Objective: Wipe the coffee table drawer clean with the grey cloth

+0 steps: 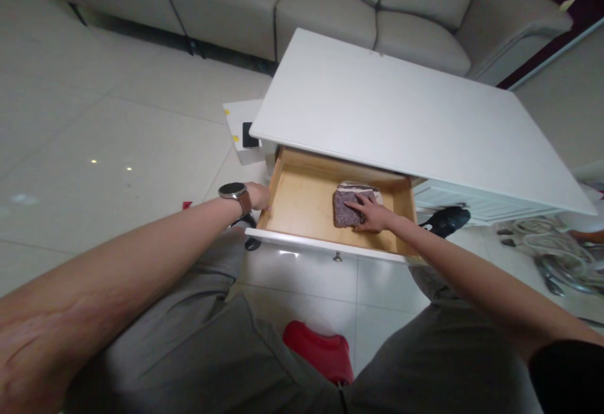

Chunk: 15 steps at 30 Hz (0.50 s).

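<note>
A wooden drawer [302, 197] with a white front is pulled out of the white table [401, 112]. Inside it, right of the middle, lies a folded purple-grey cloth [345, 210] with a paler layer at its back edge. My right hand [370, 212] rests on top of the cloth with its fingers spread. At the drawer's left side wall is my left hand [258, 196], below a wristwatch; its fingers are mostly hidden beside that wall.
Behind the table stands a grey sofa [325, 14]. A white box [240, 115] with a black item is at the table's left. A red object [318, 348] lies between my legs, and coiled hoses [542, 238] are at the right.
</note>
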Each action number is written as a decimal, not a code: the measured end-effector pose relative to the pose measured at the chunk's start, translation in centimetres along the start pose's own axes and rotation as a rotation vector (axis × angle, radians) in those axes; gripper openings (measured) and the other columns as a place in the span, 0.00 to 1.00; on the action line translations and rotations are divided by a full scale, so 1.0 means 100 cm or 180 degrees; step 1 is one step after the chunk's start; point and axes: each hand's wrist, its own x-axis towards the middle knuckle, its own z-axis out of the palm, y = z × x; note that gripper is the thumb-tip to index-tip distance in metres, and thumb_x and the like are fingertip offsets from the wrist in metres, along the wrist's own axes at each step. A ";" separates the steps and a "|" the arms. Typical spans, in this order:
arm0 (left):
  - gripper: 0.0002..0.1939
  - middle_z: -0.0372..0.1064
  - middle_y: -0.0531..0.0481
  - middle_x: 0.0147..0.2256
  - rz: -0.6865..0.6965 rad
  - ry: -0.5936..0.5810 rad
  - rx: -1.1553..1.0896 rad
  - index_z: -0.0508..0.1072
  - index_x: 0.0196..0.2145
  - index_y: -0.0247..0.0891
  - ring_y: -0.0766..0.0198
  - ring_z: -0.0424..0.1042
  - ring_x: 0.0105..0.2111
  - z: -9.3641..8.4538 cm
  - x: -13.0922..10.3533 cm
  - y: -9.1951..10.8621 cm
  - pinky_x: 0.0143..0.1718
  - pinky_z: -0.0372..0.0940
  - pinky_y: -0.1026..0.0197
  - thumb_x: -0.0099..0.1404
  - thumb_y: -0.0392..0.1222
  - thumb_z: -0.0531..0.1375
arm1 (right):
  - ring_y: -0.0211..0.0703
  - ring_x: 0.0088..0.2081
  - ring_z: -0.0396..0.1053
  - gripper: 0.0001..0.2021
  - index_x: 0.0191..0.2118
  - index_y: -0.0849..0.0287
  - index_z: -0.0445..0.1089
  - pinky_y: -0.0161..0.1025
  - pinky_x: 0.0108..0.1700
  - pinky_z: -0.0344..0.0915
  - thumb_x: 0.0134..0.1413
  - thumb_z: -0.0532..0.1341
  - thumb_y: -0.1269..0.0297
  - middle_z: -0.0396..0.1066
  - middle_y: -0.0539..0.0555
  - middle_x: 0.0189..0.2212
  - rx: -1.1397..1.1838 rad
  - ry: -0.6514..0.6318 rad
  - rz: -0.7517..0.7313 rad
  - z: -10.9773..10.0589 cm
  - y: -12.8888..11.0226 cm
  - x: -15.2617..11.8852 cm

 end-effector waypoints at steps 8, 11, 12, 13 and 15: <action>0.26 0.73 0.30 0.56 -0.0132 -0.0291 0.0370 0.76 0.57 0.30 0.44 0.74 0.53 -0.011 -0.012 0.008 0.52 0.69 0.55 0.68 0.49 0.60 | 0.88 0.71 0.25 0.43 0.74 0.34 0.43 0.82 0.59 0.49 0.57 0.62 0.43 0.26 0.54 0.76 0.0035 0.0199 -0.0210 -0.014 -0.086 0.071; 0.25 0.74 0.32 0.56 -0.0162 -0.0326 0.0389 0.76 0.58 0.33 0.46 0.74 0.54 -0.012 -0.015 0.009 0.53 0.68 0.57 0.69 0.50 0.59 | 0.86 0.71 0.25 0.43 0.74 0.32 0.40 0.82 0.60 0.49 0.58 0.60 0.42 0.25 0.51 0.77 0.0113 0.0340 -0.0213 -0.024 -0.141 0.104; 0.25 0.74 0.33 0.56 -0.0168 -0.0333 0.0387 0.76 0.58 0.34 0.47 0.74 0.55 -0.012 -0.015 0.009 0.53 0.67 0.58 0.69 0.50 0.58 | 0.85 0.72 0.26 0.42 0.74 0.31 0.40 0.82 0.60 0.49 0.58 0.59 0.42 0.25 0.51 0.77 0.0150 0.0380 -0.0193 -0.026 -0.157 0.114; 0.25 0.74 0.33 0.56 -0.0172 -0.0333 0.0379 0.76 0.58 0.35 0.48 0.74 0.55 -0.012 -0.015 0.009 0.53 0.67 0.59 0.69 0.50 0.58 | 0.85 0.72 0.26 0.41 0.74 0.32 0.41 0.82 0.60 0.49 0.59 0.59 0.42 0.25 0.50 0.77 0.0187 0.0414 -0.0156 -0.029 -0.169 0.123; 0.24 0.74 0.33 0.56 -0.0178 -0.0317 0.0344 0.76 0.58 0.36 0.48 0.74 0.55 -0.012 -0.015 0.008 0.54 0.67 0.58 0.69 0.50 0.58 | 0.85 0.71 0.29 0.40 0.73 0.33 0.45 0.81 0.59 0.50 0.59 0.59 0.43 0.27 0.51 0.76 0.0237 0.0453 -0.0049 -0.032 -0.184 0.138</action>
